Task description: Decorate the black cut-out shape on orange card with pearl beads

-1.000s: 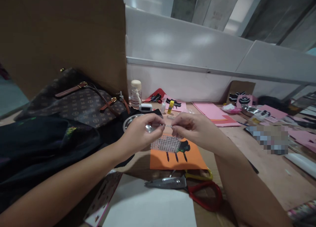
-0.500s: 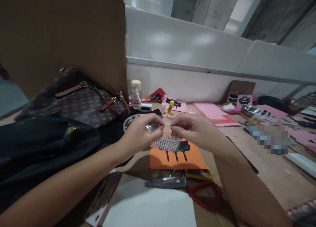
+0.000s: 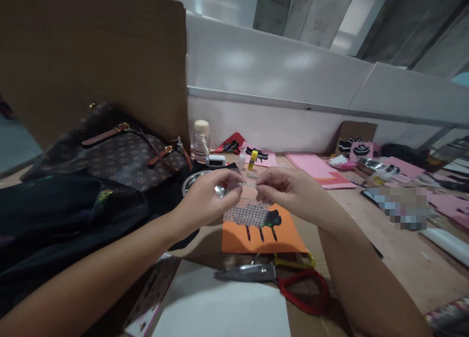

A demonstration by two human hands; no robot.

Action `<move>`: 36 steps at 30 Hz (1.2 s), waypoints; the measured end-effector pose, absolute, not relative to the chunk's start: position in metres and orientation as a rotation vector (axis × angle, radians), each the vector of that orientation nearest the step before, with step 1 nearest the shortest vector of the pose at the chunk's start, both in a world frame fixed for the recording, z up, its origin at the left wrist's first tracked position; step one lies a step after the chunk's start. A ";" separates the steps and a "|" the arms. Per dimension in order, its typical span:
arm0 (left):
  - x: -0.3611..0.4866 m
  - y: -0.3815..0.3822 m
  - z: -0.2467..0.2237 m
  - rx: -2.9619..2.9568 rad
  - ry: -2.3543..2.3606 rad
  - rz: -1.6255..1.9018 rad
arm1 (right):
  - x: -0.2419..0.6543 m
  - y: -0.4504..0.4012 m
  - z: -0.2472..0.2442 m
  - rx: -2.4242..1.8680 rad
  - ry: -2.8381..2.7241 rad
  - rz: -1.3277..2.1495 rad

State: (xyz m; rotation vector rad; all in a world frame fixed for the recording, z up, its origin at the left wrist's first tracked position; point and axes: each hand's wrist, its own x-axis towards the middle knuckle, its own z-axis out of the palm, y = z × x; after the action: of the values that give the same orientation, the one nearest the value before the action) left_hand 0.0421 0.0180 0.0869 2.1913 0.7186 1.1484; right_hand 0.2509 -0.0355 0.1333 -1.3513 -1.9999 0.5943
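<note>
Between my two hands stretches a short strip of small clear beads [image 3: 248, 184]. My left hand [image 3: 214, 193] pinches its left end between thumb and forefinger. The fingertips of my right hand [image 3: 284, 186] close on its right end. Just below my fingers is a sheet of rows of silvery beads [image 3: 247, 214]; whether it hangs from my left hand or rests on the paper I cannot tell. It covers part of a black cut-out shape [image 3: 273, 218] on an orange sheet of paper [image 3: 234, 239].
Nearer me lie red-handled scissors [image 3: 252, 272] over white paper [image 3: 220, 307]. A metal bowl [image 3: 188, 183] sits partly behind my left hand. Beyond stand a glue stick [image 3: 252, 160], a small white bottle [image 3: 242, 158] and a drinking bottle [image 3: 201, 139]. A patterned handbag [image 3: 124, 156] fills the left.
My right hand has shifted slightly to the right, so more of the bead strip shows between my fingertips. The left hand stays nearly in place.
</note>
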 end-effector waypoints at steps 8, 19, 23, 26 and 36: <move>0.040 0.021 0.089 2.226 0.731 1.217 | 0.250 -0.037 0.134 -1.380 -1.979 0.610; 0.042 0.019 0.086 2.235 0.743 1.185 | 0.251 -0.035 0.129 -1.342 -2.009 0.612; 0.044 0.018 0.085 2.232 0.720 1.202 | 0.248 -0.036 0.129 -1.367 -2.025 0.555; 0.044 0.018 0.084 2.235 0.721 1.226 | 0.245 -0.035 0.129 -1.365 -2.027 0.551; 0.046 0.016 0.083 2.213 0.737 1.253 | 0.242 -0.036 0.127 -1.382 -2.038 0.531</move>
State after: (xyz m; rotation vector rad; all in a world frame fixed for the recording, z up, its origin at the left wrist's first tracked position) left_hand 0.0457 0.0161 0.0829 2.2129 0.7371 1.2534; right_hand 0.2425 -0.0362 0.1273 -1.3818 -2.0381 0.5307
